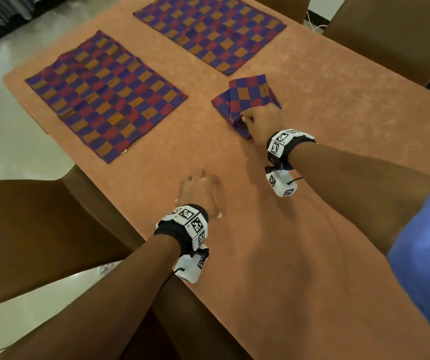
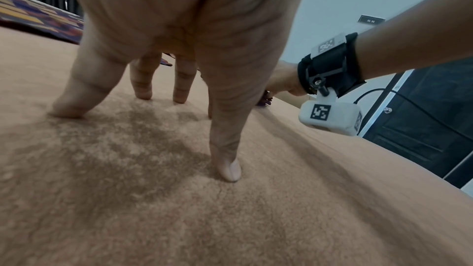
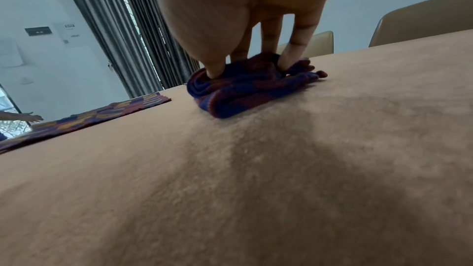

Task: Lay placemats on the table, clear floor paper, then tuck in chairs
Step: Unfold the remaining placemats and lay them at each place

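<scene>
Two checked purple, red and orange placemats lie spread flat on the table (image 1: pixel 312 229): one at the left (image 1: pixel 104 96), one further back (image 1: pixel 208 29). A third, folded placemat (image 1: pixel 247 96) sits right of centre. My right hand (image 1: pixel 258 123) pinches its bunched near corner (image 3: pixel 245 88) between thumb and fingers. My left hand (image 1: pixel 199 193) rests on the bare cloth with straight, spread fingertips (image 2: pixel 143 92) touching the surface, holding nothing. A scrap of white paper (image 1: pixel 104 267) lies on the floor by the near left chair.
The table is covered with a tan velvety cloth. A brown chair (image 1: pixel 34 235) stands pulled out at the near left. Two more chairs (image 1: pixel 396 35) stand at the far right side. Shiny floor (image 1: pixel 6 141) lies to the left, with dark vertical blinds (image 3: pixel 143 33) beyond.
</scene>
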A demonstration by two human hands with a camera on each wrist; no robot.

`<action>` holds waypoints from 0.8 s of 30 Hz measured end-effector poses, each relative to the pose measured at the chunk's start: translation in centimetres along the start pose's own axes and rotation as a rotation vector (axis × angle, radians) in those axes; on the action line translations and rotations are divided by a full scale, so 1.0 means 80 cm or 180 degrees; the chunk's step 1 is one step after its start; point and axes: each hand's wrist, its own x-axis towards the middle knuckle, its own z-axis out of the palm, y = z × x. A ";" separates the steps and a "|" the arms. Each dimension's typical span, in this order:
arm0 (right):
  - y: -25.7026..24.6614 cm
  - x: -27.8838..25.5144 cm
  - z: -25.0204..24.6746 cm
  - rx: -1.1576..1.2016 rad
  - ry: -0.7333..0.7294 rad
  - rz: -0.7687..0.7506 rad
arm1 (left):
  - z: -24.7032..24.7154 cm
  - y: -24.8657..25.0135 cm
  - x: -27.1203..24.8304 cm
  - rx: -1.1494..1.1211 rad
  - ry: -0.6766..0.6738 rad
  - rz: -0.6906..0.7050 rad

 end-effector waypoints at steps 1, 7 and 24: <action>0.001 0.001 -0.004 0.0038 0.0083 0.0016 | -0.002 0.002 -0.002 -0.0018 -0.0023 -0.0032; 0.019 -0.011 -0.078 -0.0232 0.0770 0.0101 | -0.011 0.010 -0.009 0.0027 -0.0044 0.0018; 0.039 -0.206 -0.215 -0.0209 -0.0432 -0.1555 | -0.009 0.107 -0.109 -0.1287 0.1471 0.0985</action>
